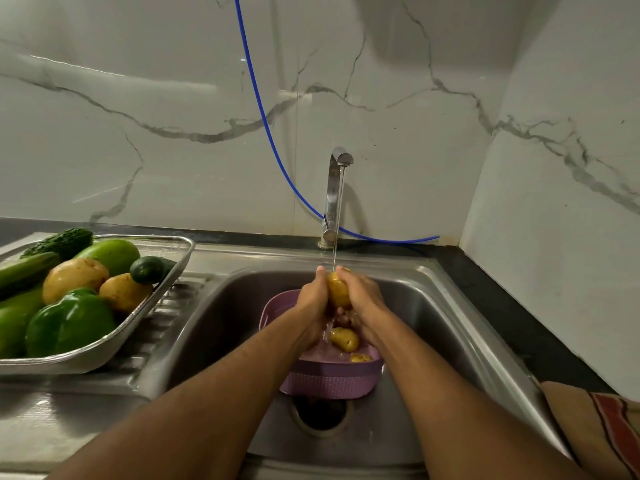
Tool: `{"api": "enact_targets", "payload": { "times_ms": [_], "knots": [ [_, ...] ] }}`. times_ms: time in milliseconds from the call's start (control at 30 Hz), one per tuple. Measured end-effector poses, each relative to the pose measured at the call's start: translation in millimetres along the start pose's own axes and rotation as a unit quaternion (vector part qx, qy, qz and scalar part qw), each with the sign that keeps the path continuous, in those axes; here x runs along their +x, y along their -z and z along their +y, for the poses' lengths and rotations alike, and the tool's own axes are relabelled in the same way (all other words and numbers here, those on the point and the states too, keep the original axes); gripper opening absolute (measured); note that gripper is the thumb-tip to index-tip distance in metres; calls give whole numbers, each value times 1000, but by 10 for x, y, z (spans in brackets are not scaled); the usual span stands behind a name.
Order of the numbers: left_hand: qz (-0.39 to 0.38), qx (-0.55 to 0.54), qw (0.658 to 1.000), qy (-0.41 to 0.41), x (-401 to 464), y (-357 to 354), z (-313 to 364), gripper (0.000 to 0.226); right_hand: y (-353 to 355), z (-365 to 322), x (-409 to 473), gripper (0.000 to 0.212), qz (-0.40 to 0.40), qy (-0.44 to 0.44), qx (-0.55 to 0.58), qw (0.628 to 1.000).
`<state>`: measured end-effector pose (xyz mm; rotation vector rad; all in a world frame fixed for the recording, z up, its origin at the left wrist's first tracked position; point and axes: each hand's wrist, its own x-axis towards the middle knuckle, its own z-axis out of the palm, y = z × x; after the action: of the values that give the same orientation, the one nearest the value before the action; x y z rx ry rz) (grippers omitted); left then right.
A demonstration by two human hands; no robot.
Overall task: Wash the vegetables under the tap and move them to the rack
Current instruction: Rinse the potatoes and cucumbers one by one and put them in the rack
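A marble-patterned wall (173, 98) backs a steel sink (433, 306) with a ribbed draining board on its left. On that board sits a metal mesh rack (166, 292) piled with vegetables: a green bell pepper (69, 323) at the front, two potatoes (74, 277) behind it, a pale green gourd (110, 252), a cucumber (147, 269) and a bumpy bitter gourd (62, 242) at the back. A striped cloth (602, 431) lies on the dark counter at the right. In the basin, above the drain, stands a purple plastic colander (329, 381) holding two more potatoes, it seems, in pooled water. A chrome tap (334, 195) runs a thin stream, and a blue hose (266, 126) curves down the wall behind it. The left hand (313, 299) and right hand (360, 296) are together, both wrapped around one potato (338, 289) held under the stream above the colander.
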<state>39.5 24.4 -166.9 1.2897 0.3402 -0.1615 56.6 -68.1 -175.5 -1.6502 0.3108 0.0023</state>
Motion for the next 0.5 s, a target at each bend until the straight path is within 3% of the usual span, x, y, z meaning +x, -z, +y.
{"api": "enact_targets", "payload": {
  "times_ms": [133, 233, 333, 500],
  "knots": [
    [-3, -83, 996, 22, -67, 26, 17, 72, -78, -8, -5, 42, -8, 41, -2, 999],
    [-10, -45, 999, -11, -112, 43, 41, 82, -43, -36, 67, 44, 23, 44, 4, 999],
    [-25, -25, 999, -31, -151, 82, 88, 82, -4, -10, 56, 46, 3, 12, -6, 1000],
    [-25, -28, 999, -8, -150, 134, 179, 94, -29, 38, -11, 50, -9, 32, -45, 998]
  ]
}}
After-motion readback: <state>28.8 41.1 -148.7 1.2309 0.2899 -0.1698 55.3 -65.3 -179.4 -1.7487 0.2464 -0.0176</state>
